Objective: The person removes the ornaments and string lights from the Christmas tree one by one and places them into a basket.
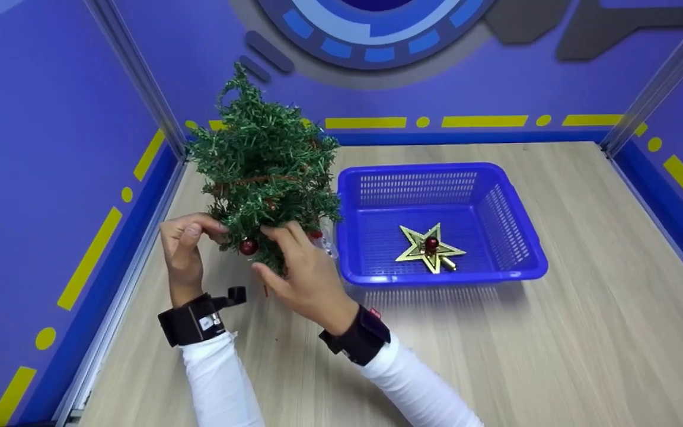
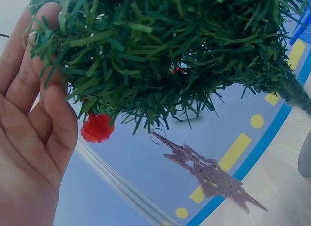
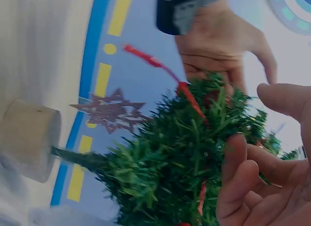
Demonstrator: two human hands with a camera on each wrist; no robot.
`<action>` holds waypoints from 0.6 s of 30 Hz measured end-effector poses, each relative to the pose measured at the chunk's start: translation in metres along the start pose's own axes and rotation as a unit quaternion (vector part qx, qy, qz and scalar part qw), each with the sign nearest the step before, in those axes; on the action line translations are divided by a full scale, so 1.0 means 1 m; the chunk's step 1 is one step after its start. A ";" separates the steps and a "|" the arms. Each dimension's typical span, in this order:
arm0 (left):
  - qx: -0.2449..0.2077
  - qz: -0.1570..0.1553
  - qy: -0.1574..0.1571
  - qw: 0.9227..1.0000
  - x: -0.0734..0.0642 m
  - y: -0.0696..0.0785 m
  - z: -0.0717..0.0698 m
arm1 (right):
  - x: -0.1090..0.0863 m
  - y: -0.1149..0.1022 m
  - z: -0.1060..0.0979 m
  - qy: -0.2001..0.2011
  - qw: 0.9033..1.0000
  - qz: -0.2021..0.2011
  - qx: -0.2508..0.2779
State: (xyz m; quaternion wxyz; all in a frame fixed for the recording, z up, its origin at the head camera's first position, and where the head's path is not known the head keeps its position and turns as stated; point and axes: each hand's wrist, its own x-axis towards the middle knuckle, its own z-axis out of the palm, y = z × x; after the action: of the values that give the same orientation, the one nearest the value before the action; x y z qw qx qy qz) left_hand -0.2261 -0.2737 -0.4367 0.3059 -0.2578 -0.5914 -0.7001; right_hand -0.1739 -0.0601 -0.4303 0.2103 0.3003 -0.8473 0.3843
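Note:
A small artificial Christmas tree (image 1: pixel 264 148) stands at the left of the table, wound with thin red garland (image 3: pixel 194 104). A dark red ball ornament (image 1: pixel 248 246) hangs low on its front, between the two hands. My left hand (image 1: pixel 187 252) touches a lower left branch with its fingertips, which are partly hidden by the needles in the left wrist view. My right hand (image 1: pixel 306 276) has bent fingers in among the front branches, its thumb apart from them. A bright red ornament (image 2: pixel 97 128) hangs beside the left thumb. Behind the branches hangs a brownish star-shaped ornament (image 3: pixel 112 109).
A blue plastic basket (image 1: pixel 442 277) stands right of the tree. In it lie a gold star (image 1: pixel 415 252) and a dark red ball (image 1: pixel 431 243). The tree rises from a round wooden base (image 3: pixel 31 138). Blue walls (image 1: pixel 33 148) border the table at left, back and right.

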 end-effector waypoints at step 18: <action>0.005 -0.006 -0.020 1.000 0.000 0.003 0.002 | 0.008 0.002 0.019 0.073 0.993 -0.034 -0.081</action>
State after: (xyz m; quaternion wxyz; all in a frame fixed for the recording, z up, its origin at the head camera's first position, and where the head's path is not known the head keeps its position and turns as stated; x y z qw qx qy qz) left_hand -0.2241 -0.2719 -0.4345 0.2911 -0.2671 -0.6025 -0.6935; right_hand -0.1833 -0.0763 -0.4381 0.3084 0.2815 -0.8475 0.3278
